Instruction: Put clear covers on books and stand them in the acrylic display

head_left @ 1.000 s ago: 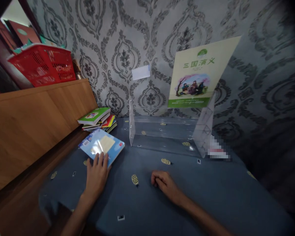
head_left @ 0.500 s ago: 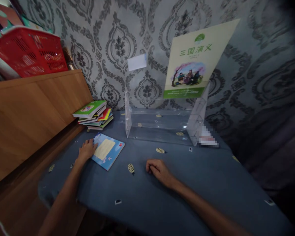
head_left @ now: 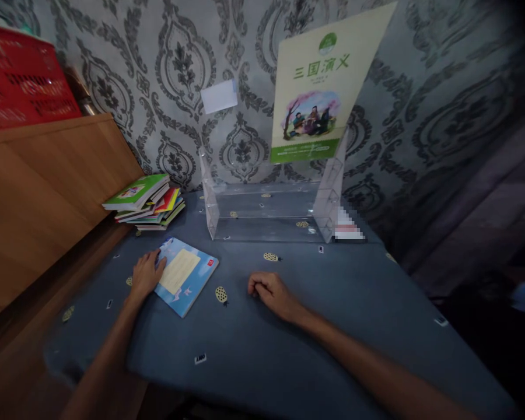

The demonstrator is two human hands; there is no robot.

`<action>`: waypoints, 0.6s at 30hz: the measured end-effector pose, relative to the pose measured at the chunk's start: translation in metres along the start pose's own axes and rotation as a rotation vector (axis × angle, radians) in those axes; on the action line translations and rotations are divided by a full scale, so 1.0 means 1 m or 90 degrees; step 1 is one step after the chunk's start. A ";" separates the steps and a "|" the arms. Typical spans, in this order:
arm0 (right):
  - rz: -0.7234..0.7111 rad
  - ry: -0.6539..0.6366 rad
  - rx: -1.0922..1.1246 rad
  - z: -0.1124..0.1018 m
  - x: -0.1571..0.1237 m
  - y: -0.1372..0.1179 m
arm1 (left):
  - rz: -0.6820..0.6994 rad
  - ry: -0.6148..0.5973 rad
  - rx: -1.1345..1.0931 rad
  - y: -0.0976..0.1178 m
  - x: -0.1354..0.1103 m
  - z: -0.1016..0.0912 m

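My left hand (head_left: 145,273) rests on the left edge of a blue book (head_left: 184,274) that lies flat on the blue cloth-covered table (head_left: 289,326); its fingers curl over the book's edge. My right hand (head_left: 269,291) lies on the cloth to the right of the book as a loose fist with nothing in it. Behind them stands a clear acrylic book stand (head_left: 271,207), and a green-and-cream book (head_left: 317,87) stands upright at its right end. A stack of several colourful books (head_left: 146,201) lies at the back left.
A wooden board (head_left: 39,192) runs along the left side, with a red basket (head_left: 21,79) on top. Patterned wallpaper with a small white card (head_left: 219,96) is behind the stand. The table's right edge drops into dark space.
My left hand moved from the book's near edge to its left edge, and the book now lies flat. The view shifted so everything sits further left. My right hand stayed put.
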State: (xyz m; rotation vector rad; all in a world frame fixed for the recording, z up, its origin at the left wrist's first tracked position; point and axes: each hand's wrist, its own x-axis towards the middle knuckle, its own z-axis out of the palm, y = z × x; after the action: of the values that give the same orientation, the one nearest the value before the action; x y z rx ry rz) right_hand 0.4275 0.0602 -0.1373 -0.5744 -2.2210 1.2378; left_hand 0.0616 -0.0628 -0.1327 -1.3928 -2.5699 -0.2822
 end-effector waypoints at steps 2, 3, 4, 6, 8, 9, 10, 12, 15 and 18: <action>-0.012 0.025 -0.008 0.000 0.000 0.001 | 0.044 0.005 -0.024 0.009 -0.004 0.003; -0.019 0.038 -0.013 0.001 -0.001 0.002 | 0.064 0.006 -0.035 0.014 -0.006 0.005; -0.024 0.054 -0.017 0.001 -0.001 0.002 | 0.083 0.006 -0.046 0.020 -0.008 0.006; -0.031 0.087 -0.025 0.000 -0.001 0.002 | 0.116 0.010 -0.067 0.030 -0.013 0.009; -0.040 0.123 -0.029 0.000 -0.001 0.002 | 0.143 0.011 -0.088 0.039 -0.017 0.011; -0.047 0.141 -0.030 0.000 -0.001 0.002 | 0.156 0.011 -0.099 0.044 -0.019 0.011; -0.056 0.157 -0.030 -0.001 -0.001 0.002 | 0.169 0.010 -0.111 0.048 -0.021 0.012; -0.071 0.179 -0.030 0.000 0.000 0.002 | 0.199 0.008 -0.132 0.056 -0.024 0.011; -0.081 0.196 -0.030 0.001 0.001 0.003 | 0.243 -0.004 -0.154 0.069 -0.028 0.010; -0.083 0.202 -0.028 0.001 0.001 0.003 | 0.276 -0.022 -0.170 0.080 -0.030 0.009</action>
State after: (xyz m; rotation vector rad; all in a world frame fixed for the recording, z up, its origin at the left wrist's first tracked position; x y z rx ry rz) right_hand 0.4266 0.0614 -0.1406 -0.5894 -1.9885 0.9600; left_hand 0.1437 -0.0417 -0.1433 -2.0138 -2.2350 -0.5441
